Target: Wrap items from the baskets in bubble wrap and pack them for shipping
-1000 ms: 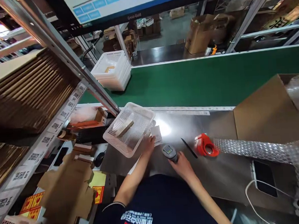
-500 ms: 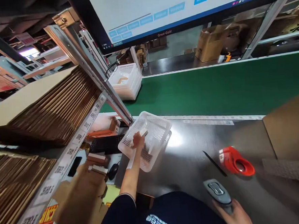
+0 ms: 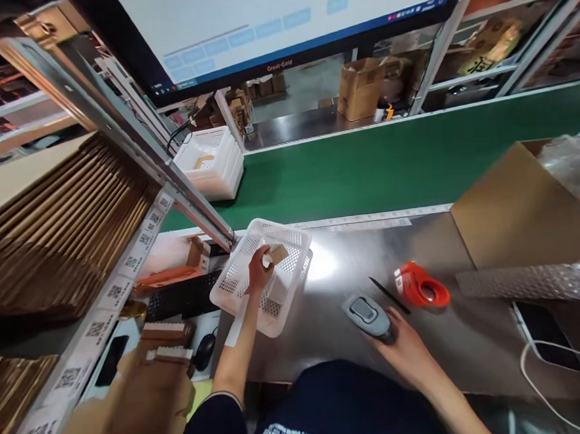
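My left hand (image 3: 258,270) reaches into a white perforated plastic basket (image 3: 235,292) on the steel bench, and its fingers are closed on a small tan box (image 3: 276,253) inside it. My right hand (image 3: 401,346) grips a grey handheld barcode scanner (image 3: 366,313) by its handle, low over the bench near my body. A red tape dispenser (image 3: 421,286) and a black pen (image 3: 388,293) lie just right of the scanner.
A green conveyor belt (image 3: 390,165) runs behind the bench, with a stack of white baskets (image 3: 213,164) at its left. Flat cartons (image 3: 49,225) fill the left rack. A monitor (image 3: 277,15) hangs above. At right are a cardboard box (image 3: 515,210), bubble wrap (image 3: 530,281), and a phone (image 3: 547,329). A keyboard (image 3: 181,297) and mouse (image 3: 204,350) sit left.
My left hand has moved from a paper slip beside the basket into the basket and closed on the small box. The right hand kept the scanner and shifted it about.
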`<state>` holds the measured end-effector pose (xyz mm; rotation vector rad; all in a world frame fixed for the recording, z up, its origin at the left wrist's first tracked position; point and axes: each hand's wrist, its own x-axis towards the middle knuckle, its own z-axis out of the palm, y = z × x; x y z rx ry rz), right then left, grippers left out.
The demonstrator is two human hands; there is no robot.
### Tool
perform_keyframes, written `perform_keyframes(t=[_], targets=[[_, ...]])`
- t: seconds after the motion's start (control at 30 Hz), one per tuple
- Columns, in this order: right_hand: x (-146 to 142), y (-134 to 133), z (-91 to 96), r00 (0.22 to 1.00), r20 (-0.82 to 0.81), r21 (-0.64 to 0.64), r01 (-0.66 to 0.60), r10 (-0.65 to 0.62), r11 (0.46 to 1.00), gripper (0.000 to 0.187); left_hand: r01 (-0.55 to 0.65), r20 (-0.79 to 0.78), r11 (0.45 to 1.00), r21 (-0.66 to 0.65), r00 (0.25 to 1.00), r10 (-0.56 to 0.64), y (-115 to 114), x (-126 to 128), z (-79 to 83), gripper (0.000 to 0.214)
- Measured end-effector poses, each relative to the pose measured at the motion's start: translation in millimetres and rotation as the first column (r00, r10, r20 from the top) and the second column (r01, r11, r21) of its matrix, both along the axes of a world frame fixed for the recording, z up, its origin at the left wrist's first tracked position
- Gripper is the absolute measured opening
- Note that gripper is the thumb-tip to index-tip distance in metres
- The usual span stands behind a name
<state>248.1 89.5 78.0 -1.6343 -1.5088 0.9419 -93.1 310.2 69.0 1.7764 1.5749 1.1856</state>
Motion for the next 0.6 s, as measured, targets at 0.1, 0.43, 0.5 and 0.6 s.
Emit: perform_keyframes(t=[0.1,0.43,0.5,0.6], targets=[[-11.5,11.7,30.9,0.998,-0.006,0.085,-0.063,0.064,0.994,0.027,0.09,0.255,0.995,0.04,0.962,-0.097,-10.8,34.8,7.5,0.047],[4.6,-13.7,23.5,0.993,0.086,0.087,0.071,-0.079,0.994,0.032,0.37,0.758,0.693,-0.619,0.512,0.404,-33.6,146.9,11.4,0.038],[14.5,-26.3,18.7,0.989,0.091,0.083,0.106,-0.114,0.991,0.032,0.366,0.723,0.649,-0.668,0.528,0.446,-40.6,164.7,5.1,0.033],[26.5,-43.2,18.4,0.989,0.064,0.078,0.132,-0.137,0.988,0.033,0.354,0.691,0.616,-0.704,0.545,0.476,-50.6,188.7,-0.6,0.028]])
